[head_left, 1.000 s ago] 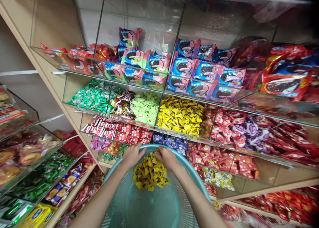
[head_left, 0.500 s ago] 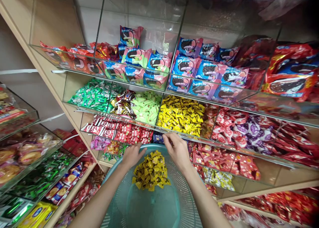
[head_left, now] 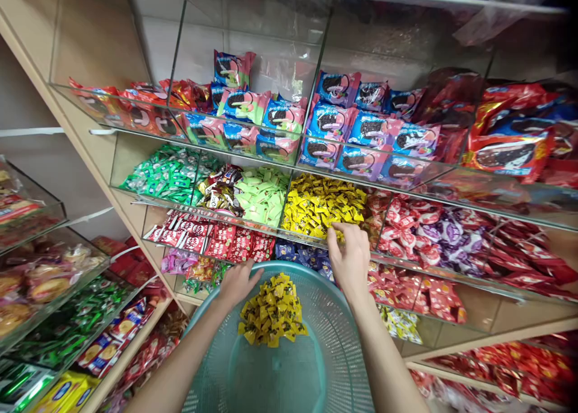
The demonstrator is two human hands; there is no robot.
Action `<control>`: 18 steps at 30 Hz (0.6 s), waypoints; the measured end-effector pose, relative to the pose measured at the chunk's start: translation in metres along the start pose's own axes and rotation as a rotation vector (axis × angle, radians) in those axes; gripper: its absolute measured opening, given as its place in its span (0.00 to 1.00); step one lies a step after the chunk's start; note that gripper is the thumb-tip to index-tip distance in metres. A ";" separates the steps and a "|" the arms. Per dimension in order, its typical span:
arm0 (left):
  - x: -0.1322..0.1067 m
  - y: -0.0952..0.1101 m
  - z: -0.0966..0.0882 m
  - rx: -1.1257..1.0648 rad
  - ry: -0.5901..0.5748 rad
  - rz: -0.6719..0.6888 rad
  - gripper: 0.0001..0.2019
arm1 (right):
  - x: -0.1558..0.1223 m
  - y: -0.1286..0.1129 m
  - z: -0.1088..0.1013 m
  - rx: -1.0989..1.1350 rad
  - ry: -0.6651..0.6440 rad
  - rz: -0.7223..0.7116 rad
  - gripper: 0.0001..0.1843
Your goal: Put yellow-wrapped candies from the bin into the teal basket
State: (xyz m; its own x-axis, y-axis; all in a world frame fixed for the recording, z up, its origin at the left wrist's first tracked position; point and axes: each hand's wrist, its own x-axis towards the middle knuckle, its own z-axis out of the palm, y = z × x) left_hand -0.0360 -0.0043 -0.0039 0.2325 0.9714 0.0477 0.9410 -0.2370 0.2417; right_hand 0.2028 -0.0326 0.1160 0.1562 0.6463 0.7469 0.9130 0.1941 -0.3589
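Note:
A teal mesh basket (head_left: 334, 347) sits low in front of me with a heap of yellow wrapped candies (head_left: 272, 313) in it. My left hand (head_left: 235, 283) grips the basket's far rim. My right hand (head_left: 347, 255) reaches into the glass bin of matching yellow candies (head_left: 316, 205) on the shelf. Its fingers curl down onto the pile at the bin's front edge. Whether they hold any candy is hidden.
Glass bins (head_left: 289, 178) line the wooden shelves: green candies (head_left: 165, 172), pale green candies (head_left: 262, 193), red and purple candies (head_left: 428, 232), red wafer packs (head_left: 212, 238) and cookie packs (head_left: 334, 124) above. More snack bins (head_left: 49, 280) stand to the left.
My right hand has left the candy heap in the basket and risen up and right into the yellow candy bin. My left hand has stayed on the basket's rim.

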 end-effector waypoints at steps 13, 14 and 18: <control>-0.001 0.004 -0.003 -0.035 -0.008 -0.025 0.25 | 0.009 -0.003 -0.005 -0.272 -0.411 -0.017 0.26; -0.001 0.004 -0.004 -0.042 -0.014 -0.030 0.25 | 0.009 -0.003 -0.004 -0.275 -0.403 -0.022 0.25; -0.002 0.005 -0.005 -0.059 -0.026 -0.029 0.25 | 0.006 0.001 -0.001 -0.271 -0.344 -0.033 0.25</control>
State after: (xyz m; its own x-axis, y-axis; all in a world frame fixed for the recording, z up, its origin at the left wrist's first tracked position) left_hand -0.0328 -0.0072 0.0023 0.2120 0.9772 0.0146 0.9315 -0.2065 0.2994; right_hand 0.2049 -0.0293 0.1208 0.0321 0.8600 0.5092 0.9884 0.0482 -0.1438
